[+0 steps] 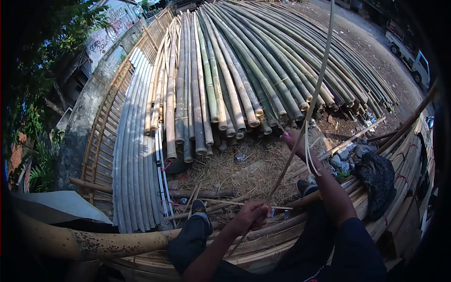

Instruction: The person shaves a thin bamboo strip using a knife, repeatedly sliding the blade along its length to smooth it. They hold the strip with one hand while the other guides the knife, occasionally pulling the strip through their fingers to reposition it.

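My left hand [252, 216] is closed round the lower part of a long thin bamboo strip [319, 84], which rises diagonally past the top of the view. Farther forward, my right hand [293, 141] is raised beside the strip, partly behind it, with something small and pink at its fingers. Its fingers are too small and covered to make out their grip. Pale thin slivers [307, 152] hang beside the strip near my right forearm. Straw-like shavings [235, 176] cover the ground beyond my left hand.
A large stack of bamboo poles [225, 75] lies ahead. Corrugated sheets [134, 155] and a bamboo fence [101, 136] stand at left. A thick spotted pole [127, 244] crosses the lower left. Split bamboo and a dark cloth-like bundle [376, 183] are at right; a truck [408, 58] stands beyond.
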A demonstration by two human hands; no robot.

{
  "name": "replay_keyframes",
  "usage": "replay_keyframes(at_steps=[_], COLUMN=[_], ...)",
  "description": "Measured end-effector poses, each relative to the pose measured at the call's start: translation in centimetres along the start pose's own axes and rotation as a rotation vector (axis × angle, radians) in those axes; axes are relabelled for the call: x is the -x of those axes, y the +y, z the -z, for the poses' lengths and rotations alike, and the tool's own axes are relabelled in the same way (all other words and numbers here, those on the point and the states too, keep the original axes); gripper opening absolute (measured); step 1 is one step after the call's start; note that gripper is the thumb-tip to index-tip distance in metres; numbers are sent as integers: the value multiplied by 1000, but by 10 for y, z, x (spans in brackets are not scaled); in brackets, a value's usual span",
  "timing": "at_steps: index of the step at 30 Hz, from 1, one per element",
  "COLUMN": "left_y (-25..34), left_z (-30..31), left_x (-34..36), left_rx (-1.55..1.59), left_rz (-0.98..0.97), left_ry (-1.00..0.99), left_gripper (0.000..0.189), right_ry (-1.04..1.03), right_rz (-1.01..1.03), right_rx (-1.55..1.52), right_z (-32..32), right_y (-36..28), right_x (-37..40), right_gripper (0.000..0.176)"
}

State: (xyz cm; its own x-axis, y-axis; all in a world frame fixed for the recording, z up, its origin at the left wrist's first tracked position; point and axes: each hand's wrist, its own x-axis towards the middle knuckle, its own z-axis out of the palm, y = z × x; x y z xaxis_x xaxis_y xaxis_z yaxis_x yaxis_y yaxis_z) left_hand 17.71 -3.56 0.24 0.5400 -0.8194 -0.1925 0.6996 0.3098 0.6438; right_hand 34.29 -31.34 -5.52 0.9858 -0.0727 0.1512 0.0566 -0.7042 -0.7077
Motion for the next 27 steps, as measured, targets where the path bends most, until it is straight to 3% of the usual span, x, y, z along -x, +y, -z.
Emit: replay_keyframes(at_steps=[1, 3, 6, 9, 11, 19, 23, 27], left_y=[4, 8, 16, 11, 4, -13, -27, -53], left_z=[-1, 9, 21, 31, 36, 21, 17, -9], left_x=[-2, -3, -3, -6, -11, -18, -19, -18], left_rx=[-57, -16, 201, 150, 175, 138, 80, 119], left_rz=[-55, -130, -138, -211, -232, -200, -224, -128], left_ry=[58, 64, 220, 371, 414, 580, 568, 508], left_gripper=[38, 37, 31, 27, 25, 20, 20, 21], right_ry=[-13, 85, -110, -364, -415, -552, -474, -167], right_rz=[10, -199, -12, 287, 529, 665, 635, 117], right_rx=[6, -527, -335, -64, 16, 193, 142, 83], right_z=[-4, -14, -14, -10, -24, -51, -51, -32], right_y=[-1, -8, -27, -69, -85, -95, -92, -35], right_x=[-2, -10, 5, 29, 41, 59, 50, -8], right_gripper=[27, 28, 36, 38, 29, 22, 26, 34])
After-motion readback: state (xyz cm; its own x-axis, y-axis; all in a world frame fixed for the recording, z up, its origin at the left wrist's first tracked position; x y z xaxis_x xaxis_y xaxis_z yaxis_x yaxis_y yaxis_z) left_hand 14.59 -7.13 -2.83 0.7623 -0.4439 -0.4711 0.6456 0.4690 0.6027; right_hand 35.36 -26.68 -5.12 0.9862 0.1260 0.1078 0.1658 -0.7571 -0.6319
